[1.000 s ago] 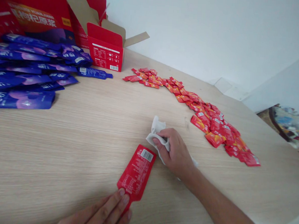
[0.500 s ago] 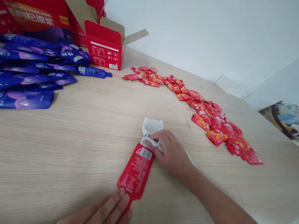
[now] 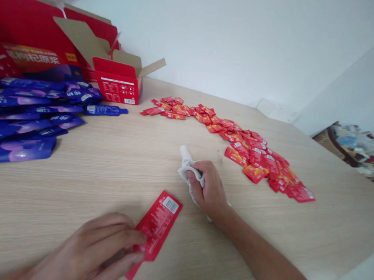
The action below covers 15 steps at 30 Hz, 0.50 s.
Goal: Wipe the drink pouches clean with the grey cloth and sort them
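My left hand (image 3: 86,248) is pinching the one red sachet (image 3: 160,219) by its lower end, right hand (image 3: 209,188) is clamping one bunched white cloth (image 3: 185,167)

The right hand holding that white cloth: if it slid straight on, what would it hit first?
The right hand would probably meet the open red carton first, though the blue sachet lies near that line.

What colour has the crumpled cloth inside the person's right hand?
The crumpled cloth is white; the head view shows it best.
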Each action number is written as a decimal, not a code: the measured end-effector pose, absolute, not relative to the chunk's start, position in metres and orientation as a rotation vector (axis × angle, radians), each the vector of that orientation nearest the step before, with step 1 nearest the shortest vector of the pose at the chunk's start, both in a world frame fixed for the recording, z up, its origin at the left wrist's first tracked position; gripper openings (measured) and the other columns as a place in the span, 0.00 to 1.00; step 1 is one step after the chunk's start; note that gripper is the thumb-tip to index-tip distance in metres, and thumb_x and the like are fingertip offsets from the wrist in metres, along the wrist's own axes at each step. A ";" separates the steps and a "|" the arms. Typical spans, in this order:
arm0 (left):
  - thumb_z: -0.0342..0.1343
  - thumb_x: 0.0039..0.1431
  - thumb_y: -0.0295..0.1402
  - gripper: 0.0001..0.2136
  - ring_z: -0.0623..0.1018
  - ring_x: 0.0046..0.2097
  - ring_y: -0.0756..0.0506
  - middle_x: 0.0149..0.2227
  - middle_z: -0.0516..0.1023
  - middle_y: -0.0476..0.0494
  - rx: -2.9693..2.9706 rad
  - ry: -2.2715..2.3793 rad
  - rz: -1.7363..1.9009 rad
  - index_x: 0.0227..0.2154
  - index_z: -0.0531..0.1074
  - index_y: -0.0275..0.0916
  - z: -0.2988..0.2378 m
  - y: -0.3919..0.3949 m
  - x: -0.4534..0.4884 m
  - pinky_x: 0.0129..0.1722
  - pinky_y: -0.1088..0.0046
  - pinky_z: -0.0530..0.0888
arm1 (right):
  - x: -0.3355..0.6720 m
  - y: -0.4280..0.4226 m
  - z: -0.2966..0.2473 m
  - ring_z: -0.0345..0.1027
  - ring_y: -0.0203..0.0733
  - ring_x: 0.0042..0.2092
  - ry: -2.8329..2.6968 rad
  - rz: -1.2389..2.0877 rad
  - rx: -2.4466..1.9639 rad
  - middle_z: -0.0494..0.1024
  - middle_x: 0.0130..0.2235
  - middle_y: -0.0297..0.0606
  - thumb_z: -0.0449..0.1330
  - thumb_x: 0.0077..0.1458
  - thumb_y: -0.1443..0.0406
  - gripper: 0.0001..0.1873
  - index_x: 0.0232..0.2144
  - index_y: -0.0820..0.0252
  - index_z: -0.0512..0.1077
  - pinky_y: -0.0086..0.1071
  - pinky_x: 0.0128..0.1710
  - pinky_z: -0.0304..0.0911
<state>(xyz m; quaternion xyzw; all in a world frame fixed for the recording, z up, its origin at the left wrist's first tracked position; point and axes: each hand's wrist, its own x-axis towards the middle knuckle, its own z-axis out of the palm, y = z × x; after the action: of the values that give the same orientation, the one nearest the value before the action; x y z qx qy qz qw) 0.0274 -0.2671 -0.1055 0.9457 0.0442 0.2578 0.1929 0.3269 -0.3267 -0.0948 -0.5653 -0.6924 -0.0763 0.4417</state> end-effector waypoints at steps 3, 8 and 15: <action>0.62 0.65 0.40 0.23 0.81 0.45 0.44 0.47 0.81 0.45 2.806 0.311 0.647 0.61 0.67 0.46 -0.109 -0.270 0.033 0.43 0.71 0.81 | 0.331 -0.329 -0.092 0.71 0.46 0.47 -1.689 -0.195 -1.396 0.76 0.45 0.41 0.55 0.72 0.64 0.06 0.50 0.54 0.67 0.41 0.49 0.68; 0.61 0.59 0.58 0.35 0.82 0.50 0.35 0.53 0.80 0.37 3.018 0.545 0.518 0.63 0.68 0.43 -0.110 -0.279 0.049 0.47 0.55 0.83 | 0.338 -0.331 -0.088 0.71 0.47 0.46 -1.635 -0.209 -1.451 0.76 0.44 0.42 0.53 0.73 0.61 0.07 0.49 0.56 0.67 0.40 0.48 0.68; 0.43 0.65 0.41 0.24 0.85 0.46 0.33 0.50 0.83 0.33 2.845 0.934 -0.093 0.56 0.75 0.38 -0.074 -0.275 0.079 0.48 0.48 0.82 | 0.339 -0.325 -0.092 0.72 0.48 0.49 -1.651 -0.098 -1.613 0.78 0.47 0.44 0.51 0.74 0.62 0.10 0.50 0.58 0.69 0.39 0.51 0.67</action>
<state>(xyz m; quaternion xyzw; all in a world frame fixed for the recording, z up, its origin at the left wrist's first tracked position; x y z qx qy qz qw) 0.0793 -0.2754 -0.0738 0.9471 0.3110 -0.0311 0.0727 0.3389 -0.3254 -0.0915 -0.6386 -0.6538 -0.0387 0.4039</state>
